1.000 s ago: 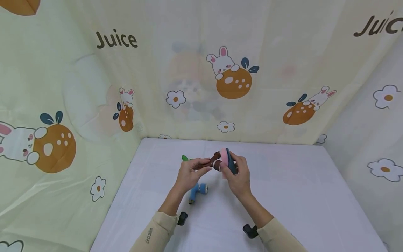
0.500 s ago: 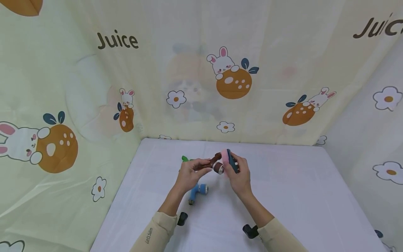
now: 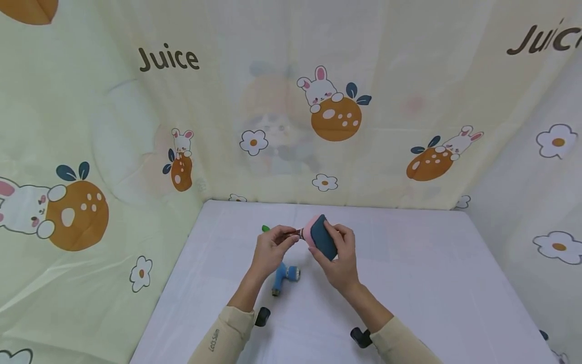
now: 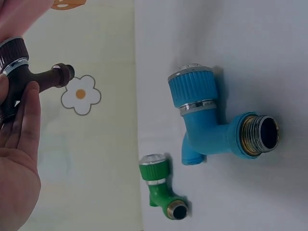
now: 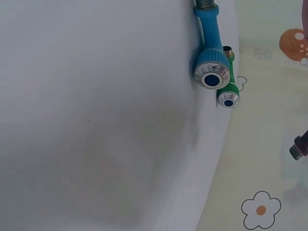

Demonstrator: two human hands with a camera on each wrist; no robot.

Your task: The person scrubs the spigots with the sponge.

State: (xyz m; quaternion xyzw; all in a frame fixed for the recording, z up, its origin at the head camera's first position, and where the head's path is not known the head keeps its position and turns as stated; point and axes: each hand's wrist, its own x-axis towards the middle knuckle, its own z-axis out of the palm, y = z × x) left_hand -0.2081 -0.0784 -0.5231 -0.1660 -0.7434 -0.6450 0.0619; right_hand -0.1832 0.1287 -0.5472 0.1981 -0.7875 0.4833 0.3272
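"Rabbits, oranges and white flowers decorate the printed cloth (image 3: 273, 30) hung behind a white-covered counter (image 3: 409, 268). What are you holding?"

"A brown faucet (image 4: 23, 77), raised above the counter in my left hand (image 3: 268, 251). My thumb and fingers pinch its body, and its spout points away from my palm."

"And on the other side?"

"My right hand (image 3: 342, 260) grips a two-layer sponge (image 3: 324, 238), thumb on one edge and fingers on the opposite one. Its dark blue face is turned toward me; its pink layer appears to touch the knob end of the brown faucet."

"What else is on the counter?"

"A blue faucet (image 4: 204, 127) with a ridged knob lies between my forearms, nearer the left. Beyond my left hand lies a green faucet (image 4: 161, 187), mostly hidden from the head view, its open threaded end plain from the left wrist."
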